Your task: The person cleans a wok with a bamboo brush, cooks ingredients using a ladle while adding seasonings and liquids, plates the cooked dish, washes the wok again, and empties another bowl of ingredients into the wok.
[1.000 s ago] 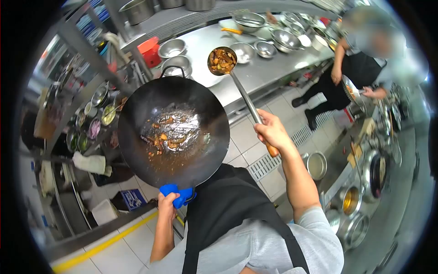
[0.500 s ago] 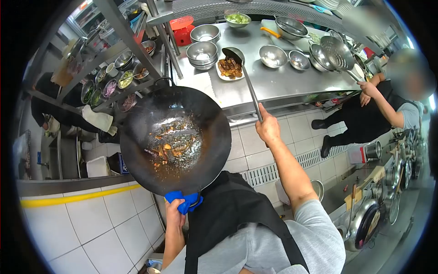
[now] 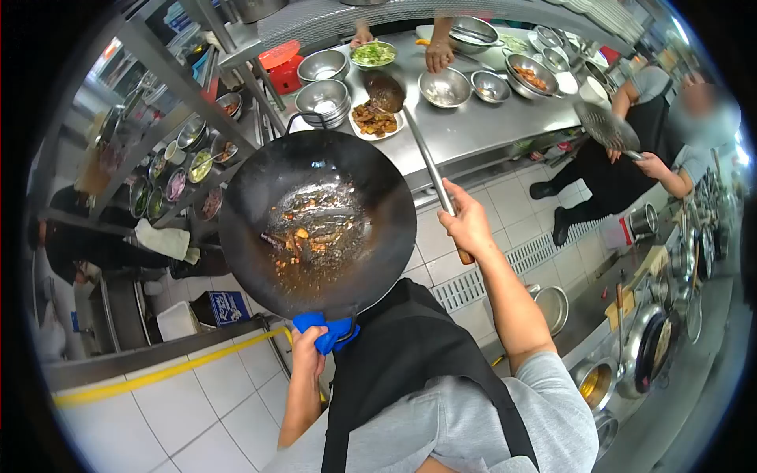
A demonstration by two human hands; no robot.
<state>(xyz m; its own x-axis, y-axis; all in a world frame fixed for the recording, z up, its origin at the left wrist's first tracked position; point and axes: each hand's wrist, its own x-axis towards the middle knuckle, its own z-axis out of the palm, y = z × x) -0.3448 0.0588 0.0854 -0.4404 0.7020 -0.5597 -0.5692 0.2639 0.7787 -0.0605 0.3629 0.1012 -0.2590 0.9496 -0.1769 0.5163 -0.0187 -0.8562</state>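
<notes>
I've got the wok (image 3: 243, 213) up in front of the apron (image 3: 402, 370), w/ saucy bits (image 3: 301, 236) inside. My L hand (image 3: 306, 352) is clamped on the blue cloth (image 3: 319, 326) at its near handle; R hand (image 3: 467, 221), well apart, grips the ladle (image 3: 429, 168), its head nr a plate (image 3: 400, 125) of food (image 3: 374, 119) on the counter (image 3: 505, 120) (stacked bowls (image 3: 323, 99) just beside). Co-worker's hand (image 3: 440, 55) is nr another bowl (image 3: 444, 88).
</notes>
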